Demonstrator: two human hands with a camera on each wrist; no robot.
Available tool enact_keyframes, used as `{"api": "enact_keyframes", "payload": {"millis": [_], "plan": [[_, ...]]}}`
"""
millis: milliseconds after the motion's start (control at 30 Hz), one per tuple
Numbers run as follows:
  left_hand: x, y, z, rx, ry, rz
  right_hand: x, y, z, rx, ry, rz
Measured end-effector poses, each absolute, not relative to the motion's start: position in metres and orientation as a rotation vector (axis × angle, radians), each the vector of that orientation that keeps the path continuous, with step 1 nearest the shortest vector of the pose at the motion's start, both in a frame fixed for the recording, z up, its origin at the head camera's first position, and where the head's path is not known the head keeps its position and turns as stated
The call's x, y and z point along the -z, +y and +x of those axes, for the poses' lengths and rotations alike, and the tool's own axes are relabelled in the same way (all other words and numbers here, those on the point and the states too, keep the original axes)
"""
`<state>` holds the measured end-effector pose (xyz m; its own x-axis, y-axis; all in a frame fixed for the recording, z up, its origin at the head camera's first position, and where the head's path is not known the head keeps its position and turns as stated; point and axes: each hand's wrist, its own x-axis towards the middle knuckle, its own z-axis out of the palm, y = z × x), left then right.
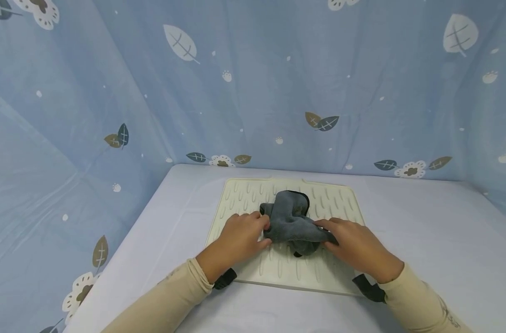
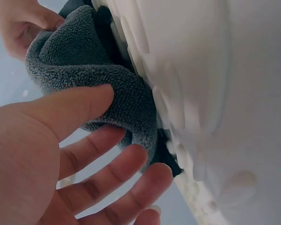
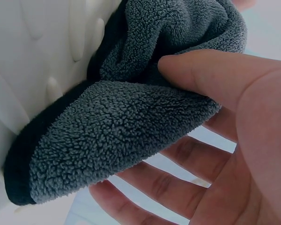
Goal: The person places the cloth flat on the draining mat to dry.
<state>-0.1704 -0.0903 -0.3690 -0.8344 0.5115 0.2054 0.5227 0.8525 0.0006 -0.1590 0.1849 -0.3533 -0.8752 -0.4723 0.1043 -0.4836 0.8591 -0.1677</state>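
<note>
A dark grey plush cloth (image 1: 292,224) with a black edge lies bunched on the cream ridged mat (image 1: 253,263). At its left end my left hand (image 1: 240,236) pinches a fold between thumb and fingers; the left wrist view shows the thumb on top of the cloth (image 2: 131,91) and the fingers below. My right hand (image 1: 354,240) grips the right end, its thumb pressed on the fluffy side and its fingers behind the cloth (image 3: 107,131) in the right wrist view. Part of the cloth's underside is hidden.
The mat lies on a table with a white cover (image 1: 419,231). Behind and to the left hangs a blue curtain (image 1: 253,92) with leaf and flower prints. Black straps (image 1: 369,289) sit at both wrists, near the mat's front corners.
</note>
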Motion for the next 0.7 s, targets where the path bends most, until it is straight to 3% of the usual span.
{"api": "enact_keyframes", "payload": {"millis": [700], "plan": [[0.362, -0.101, -0.176, 0.184, -2.655, -0.769, 0.35, 0.191, -0.161, -0.325, -2.939, 0.735]]}}
